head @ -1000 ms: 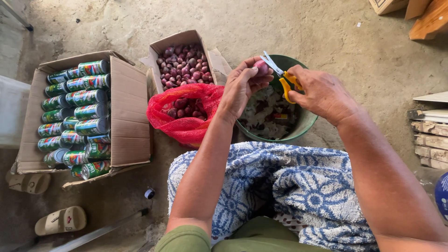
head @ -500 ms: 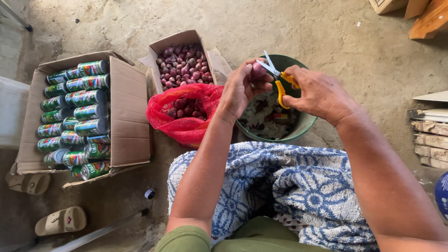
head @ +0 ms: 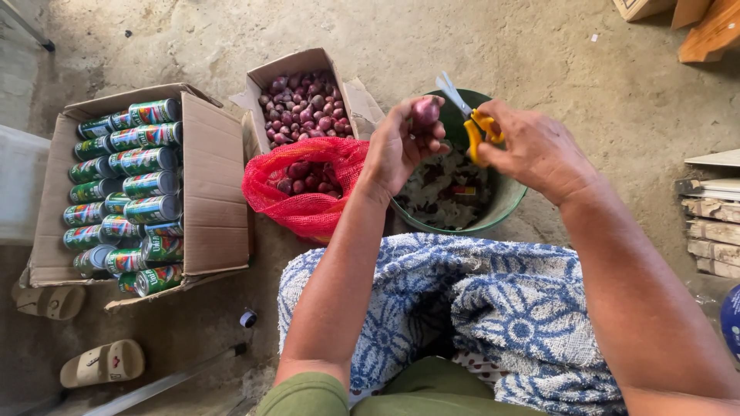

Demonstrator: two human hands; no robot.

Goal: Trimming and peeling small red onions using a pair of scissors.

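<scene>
while a pair of pale sandals (head: pixel 100 362) is lying on the concrete floor (head: pixel 539 46) at far left, an open cardboard box of green cans (head: pixel 127 185) is sitting beside a smaller box of red shallots (head: pixel 304 104), with a red mesh bag (head: pixel 304 185) of more shallots slumping just in front of it. to the right of the bag, the person's left hand (head: pixel 401 146) is closing its fingers around a single shallot (head: pixel 425 112), lifting it over the near rim of a green bucket (head: pixel 505 204) that is collecting papery trimmings. the right hand (head: pixel 532 146) is gripping small yellow-handled scissors (head: pixel 470 119), fingers through the loops, the blades pointing up and left and standing just beside the shallot; whether the blades are touching it cannot be told. the step in hand appears to be trimming an end off the shallot. the next move seems to be calling for turning the shallot so its tip is meeting the blades, then closing them while the bucket is lying underneath to catch the cutting. a blue and white patterned cloth (head: pixel 493 308) is covering the person's lap below both forearms, and stacked wooden pieces (head: pixel 713 216) are resting at far right.
</scene>
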